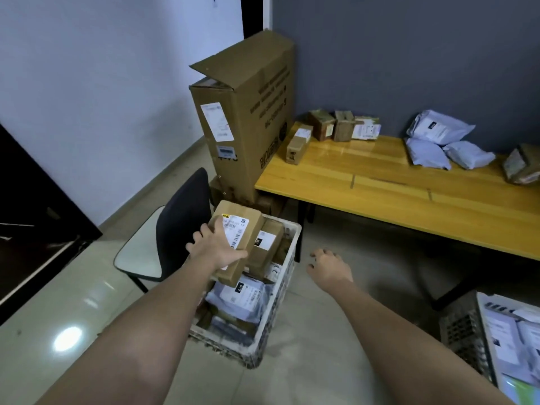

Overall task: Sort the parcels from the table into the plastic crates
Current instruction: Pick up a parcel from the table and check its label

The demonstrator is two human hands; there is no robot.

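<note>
My left hand (214, 247) grips a long brown cardboard parcel (248, 229) with a white label and holds it over the white plastic crate (280, 290) on the floor. That crate holds several boxes and grey mailer bags. To the right of the crate my right hand (328, 266) hangs empty above the floor, fingers loosely curled. On the wooden table (409, 182) lie several small brown boxes (321, 125) at the back left and grey mailer bags (438, 141) at the right. A second crate (467, 325) with flat parcels shows at the bottom right.
A tall open cardboard box (248, 118) stands between the table and the wall. A dark chair (175, 229) sits just left of the crate. A brown parcel (523, 168) lies at the table's right edge. Tiled floor lies between the two crates.
</note>
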